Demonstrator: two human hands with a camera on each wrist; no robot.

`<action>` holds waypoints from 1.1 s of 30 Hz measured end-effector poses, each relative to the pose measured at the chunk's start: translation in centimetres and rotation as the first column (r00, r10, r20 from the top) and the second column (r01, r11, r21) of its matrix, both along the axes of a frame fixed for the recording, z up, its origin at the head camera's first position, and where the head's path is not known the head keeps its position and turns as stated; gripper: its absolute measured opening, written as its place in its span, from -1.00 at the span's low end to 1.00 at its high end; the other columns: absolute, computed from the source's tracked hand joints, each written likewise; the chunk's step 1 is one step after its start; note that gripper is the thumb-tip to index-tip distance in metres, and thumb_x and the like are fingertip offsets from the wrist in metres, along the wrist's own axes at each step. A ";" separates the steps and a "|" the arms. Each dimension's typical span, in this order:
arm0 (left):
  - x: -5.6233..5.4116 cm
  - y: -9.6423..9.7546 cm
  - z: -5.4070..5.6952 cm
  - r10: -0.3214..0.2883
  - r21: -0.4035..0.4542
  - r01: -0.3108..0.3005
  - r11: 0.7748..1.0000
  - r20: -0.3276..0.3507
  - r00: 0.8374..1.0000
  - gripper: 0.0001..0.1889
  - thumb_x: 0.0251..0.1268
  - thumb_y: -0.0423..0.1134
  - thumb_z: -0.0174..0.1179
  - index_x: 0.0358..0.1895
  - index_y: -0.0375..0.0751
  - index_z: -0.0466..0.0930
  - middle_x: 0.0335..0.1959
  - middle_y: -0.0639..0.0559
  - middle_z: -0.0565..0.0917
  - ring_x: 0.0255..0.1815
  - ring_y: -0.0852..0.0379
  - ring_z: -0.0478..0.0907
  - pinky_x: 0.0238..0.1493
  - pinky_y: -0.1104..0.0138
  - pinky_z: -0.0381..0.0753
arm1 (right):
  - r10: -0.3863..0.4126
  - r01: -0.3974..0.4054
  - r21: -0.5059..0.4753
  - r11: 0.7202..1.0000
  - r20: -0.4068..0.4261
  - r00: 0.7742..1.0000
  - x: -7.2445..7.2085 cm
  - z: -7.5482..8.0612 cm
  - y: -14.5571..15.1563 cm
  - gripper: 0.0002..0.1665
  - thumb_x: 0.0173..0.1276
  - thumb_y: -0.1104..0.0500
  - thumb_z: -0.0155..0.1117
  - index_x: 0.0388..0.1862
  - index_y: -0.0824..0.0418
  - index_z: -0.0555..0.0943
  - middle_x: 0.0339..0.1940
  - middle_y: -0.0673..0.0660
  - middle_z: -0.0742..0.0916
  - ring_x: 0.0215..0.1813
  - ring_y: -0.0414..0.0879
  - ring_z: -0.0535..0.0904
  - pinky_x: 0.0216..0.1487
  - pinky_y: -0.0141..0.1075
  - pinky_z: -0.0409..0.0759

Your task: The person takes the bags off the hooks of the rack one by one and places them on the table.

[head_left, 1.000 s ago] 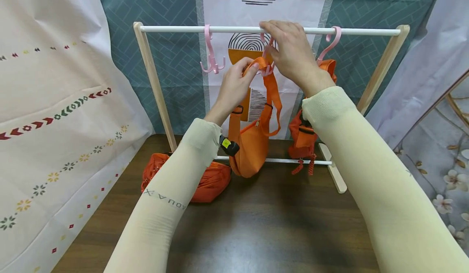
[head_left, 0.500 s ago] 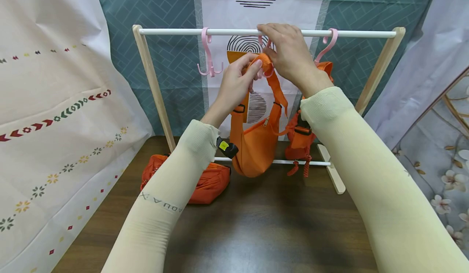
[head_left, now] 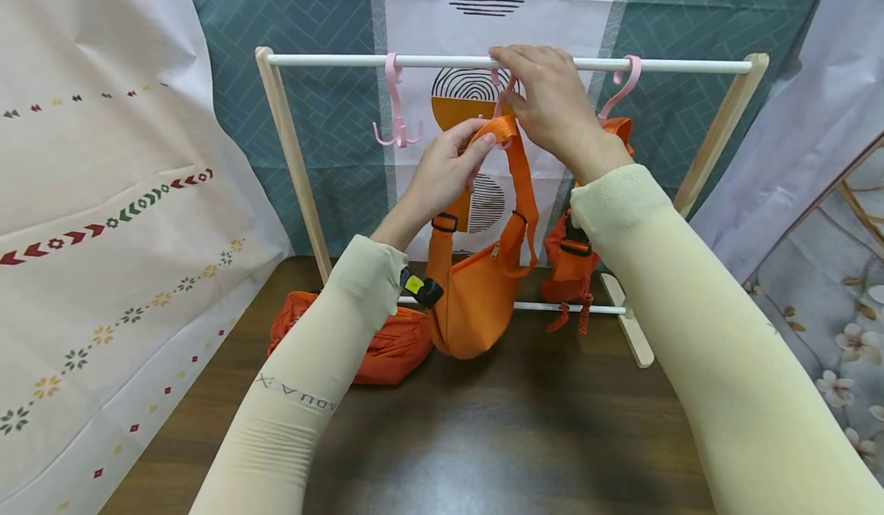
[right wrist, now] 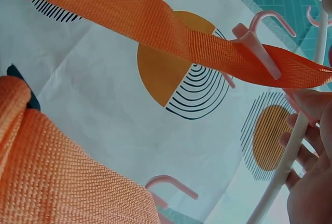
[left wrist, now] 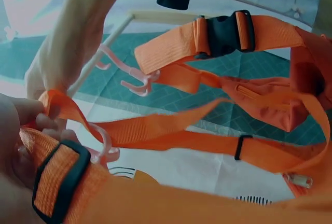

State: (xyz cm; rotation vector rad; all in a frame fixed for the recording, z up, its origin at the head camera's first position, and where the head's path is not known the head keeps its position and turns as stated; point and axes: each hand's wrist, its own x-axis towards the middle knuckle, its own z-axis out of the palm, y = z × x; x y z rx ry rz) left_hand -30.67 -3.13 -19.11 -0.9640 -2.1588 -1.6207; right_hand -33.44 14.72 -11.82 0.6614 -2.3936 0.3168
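The left hand pinched the strap of an orange bag between thumb and fingers, the gap narrow and filled by the webbing. The bag was suspended below that hand, near the centre of the rack, with its rounded bottom downward and above the bench. The strap was located at the prongs of the middle hook; one prong showed in front of the webbing. Whether the hook bore any load could not be determined.

The right hand gripped the middle hook at its upper end, with the fingers curled over the white rail and the thumb beside the hook's neck. A black slider was fitted on the left run of the strap, and a zip pull was at the bag's opening.

A pink left hook was positioned on the rail, its prongs bare. A pink right hook carried a red-orange bag with cord pulls at its lower end. A further red bag rested on the bench, partly covered by the left sleeve. Patterned cloth was behind the rack.
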 end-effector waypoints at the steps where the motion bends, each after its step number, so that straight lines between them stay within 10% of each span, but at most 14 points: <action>1: 0.0 0.1 0.1 0.013 -0.005 -0.013 1.000 0.006 1.000 -0.66 0.68 -0.19 0.03 0.30 -0.28 0.56 -0.46 -0.09 0.44 -0.54 -0.05 0.39 -0.50 0.36 0.46 | -0.001 0.001 0.000 1.000 0.000 1.000 0.0 0.0 0.0 -0.38 0.63 0.18 0.15 0.62 0.08 0.36 0.55 0.12 0.50 0.61 0.10 0.27 0.67 -0.13 -0.08; 22: -1.8 1.3 0.7 0.019 0.139 -0.040 0.989 0.151 0.988 -0.68 0.67 -0.25 0.04 0.30 -0.30 0.56 -0.40 -0.03 0.59 -0.58 0.13 0.45 -0.43 0.38 0.62 | -0.054 0.054 -0.007 0.998 0.078 0.996 -0.1 1.3 -0.4 -0.34 0.55 0.15 0.31 0.58 -0.01 0.44 0.47 0.10 0.59 0.47 0.17 0.43 0.62 -0.05 0.08; 33: -1.1 2.0 0.9 -0.034 -0.002 0.035 0.999 0.154 0.987 -0.52 0.68 -0.26 0.02 0.56 -0.22 0.34 -0.32 -0.27 0.67 -0.62 0.07 0.50 -0.43 0.34 0.63 | -0.063 0.066 -0.026 0.997 0.093 0.994 0.3 1.3 -0.5 -0.34 0.55 0.15 0.30 0.58 -0.04 0.43 0.43 0.12 0.62 0.46 0.15 0.42 0.60 -0.05 0.11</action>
